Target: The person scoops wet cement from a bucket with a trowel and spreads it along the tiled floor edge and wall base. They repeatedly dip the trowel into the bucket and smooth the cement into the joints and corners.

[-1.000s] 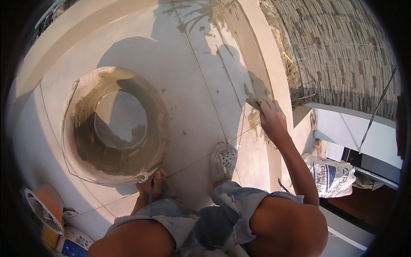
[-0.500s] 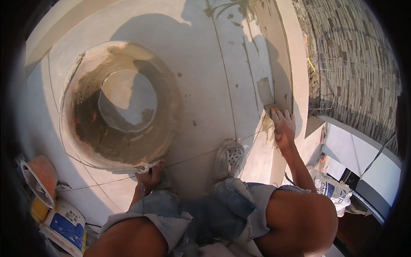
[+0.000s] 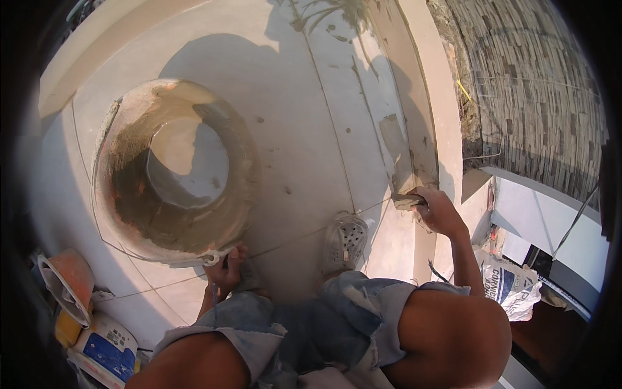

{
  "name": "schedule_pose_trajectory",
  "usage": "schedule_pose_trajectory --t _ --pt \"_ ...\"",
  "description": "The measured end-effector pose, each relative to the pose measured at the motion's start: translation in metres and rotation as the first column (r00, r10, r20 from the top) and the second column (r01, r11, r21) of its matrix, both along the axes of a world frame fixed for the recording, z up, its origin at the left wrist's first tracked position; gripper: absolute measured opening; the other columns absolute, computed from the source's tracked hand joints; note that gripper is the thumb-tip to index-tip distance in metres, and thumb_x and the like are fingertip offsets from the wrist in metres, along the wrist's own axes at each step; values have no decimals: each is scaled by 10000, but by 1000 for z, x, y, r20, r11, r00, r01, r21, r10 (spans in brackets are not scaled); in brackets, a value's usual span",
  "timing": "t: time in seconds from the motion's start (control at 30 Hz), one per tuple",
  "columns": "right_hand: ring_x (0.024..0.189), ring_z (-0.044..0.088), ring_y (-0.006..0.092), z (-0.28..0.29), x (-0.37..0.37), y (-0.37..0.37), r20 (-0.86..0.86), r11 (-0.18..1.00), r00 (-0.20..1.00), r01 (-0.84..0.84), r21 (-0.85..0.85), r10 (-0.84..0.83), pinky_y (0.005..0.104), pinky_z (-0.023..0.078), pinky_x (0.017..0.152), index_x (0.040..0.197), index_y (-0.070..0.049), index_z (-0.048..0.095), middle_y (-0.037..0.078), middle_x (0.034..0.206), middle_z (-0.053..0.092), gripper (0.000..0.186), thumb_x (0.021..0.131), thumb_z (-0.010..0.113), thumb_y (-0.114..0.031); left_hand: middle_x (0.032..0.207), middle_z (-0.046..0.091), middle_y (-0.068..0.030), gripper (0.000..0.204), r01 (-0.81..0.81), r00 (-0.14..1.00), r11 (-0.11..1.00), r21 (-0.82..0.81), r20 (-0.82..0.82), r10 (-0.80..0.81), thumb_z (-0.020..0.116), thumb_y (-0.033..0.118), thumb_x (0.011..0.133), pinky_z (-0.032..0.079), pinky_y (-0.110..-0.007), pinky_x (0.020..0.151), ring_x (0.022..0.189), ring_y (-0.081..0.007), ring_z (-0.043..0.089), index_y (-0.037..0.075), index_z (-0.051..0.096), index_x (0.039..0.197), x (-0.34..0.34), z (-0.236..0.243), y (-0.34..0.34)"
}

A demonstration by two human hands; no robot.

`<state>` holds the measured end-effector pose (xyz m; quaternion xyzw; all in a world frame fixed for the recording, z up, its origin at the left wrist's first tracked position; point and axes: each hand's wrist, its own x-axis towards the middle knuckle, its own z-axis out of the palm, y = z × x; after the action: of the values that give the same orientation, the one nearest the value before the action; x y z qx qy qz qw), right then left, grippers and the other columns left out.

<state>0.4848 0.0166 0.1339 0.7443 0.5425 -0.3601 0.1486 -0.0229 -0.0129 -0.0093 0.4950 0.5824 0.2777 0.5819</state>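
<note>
Head view: a pale tiled floor (image 3: 291,168) takes up most of the scene, its joints running outward from near the feet. Beyond its right edge, a wall surface of narrow stone strips (image 3: 538,97) curves along the rim. Between them runs a raised beige ledge (image 3: 447,136), the nearest hard edge to the right hand. A big mortar-crusted bucket (image 3: 126,165) stands on the left, with a stretch of tile, dotted with small specks, separating it from the ledge. Below are the person's bent knees (image 3: 447,337), in frayed denim.

Printing shows on two things: a crumpled white bag (image 3: 508,285) at right, with bold dark lettering and a blue panel, and a white container (image 3: 110,350) at lower left, with a blue label and finer print too small to read. Against the container leans an orange cone-shaped vessel (image 3: 69,285). A perforated clog (image 3: 345,243) sits between bucket and ledge.

The right hand (image 3: 439,211) pinches a paste-coated flat tool (image 3: 408,201) between thumb and fingers, at the near end of a grey smear (image 3: 392,136) beside the ledge. The left hand (image 3: 227,269) is at the bucket's near rim, fingers curled; whether they grip it, I cannot tell.
</note>
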Motion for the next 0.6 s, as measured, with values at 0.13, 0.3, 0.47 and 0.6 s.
schedule_pose_trajectory --t 0.13,0.3,0.47,0.6 --pt "988 690 220 26 -20 59 -456 979 869 205 -19 -191 350 539 930 1232 48 661 130 1106 736 361 891 759 -17 912 754 -90 280 -34 998 999 31 48 32 603 244 1055 575 -307 677 786 -155 715 -10 722 1045 2 -1 0" --pt "1041 678 185 48 -86 108 -687 940 725 271 209 -56 338 525 970 1245 37 652 93 1112 727 366 904 758 -43 948 741 -136 446 16 1000 995 94 0 -16 552 374 1086 571 -274 657 742 -152 691 -46 681 1167 -5 -19 -4" --pt "1016 700 171 45 -145 115 -795 912 575 193 363 195 325 559 918 1232 29 659 90 1123 710 349 906 769 -33 949 736 -151 593 -7 992 989 145 128 -11 522 509 1067 575 -277 634 732 -166 697 -53 665 1193 5 -9 3" --pt "1007 690 157 24 -164 93 -944 877 242 473 -87 -224 327 564 895 1236 41 657 81 1118 703 329 944 758 -73 947 733 -160 695 -59 981 974 218 192 16 497 600 1051 576 -278 617 725 -174 701 -58 655 1209 4 -9 7"
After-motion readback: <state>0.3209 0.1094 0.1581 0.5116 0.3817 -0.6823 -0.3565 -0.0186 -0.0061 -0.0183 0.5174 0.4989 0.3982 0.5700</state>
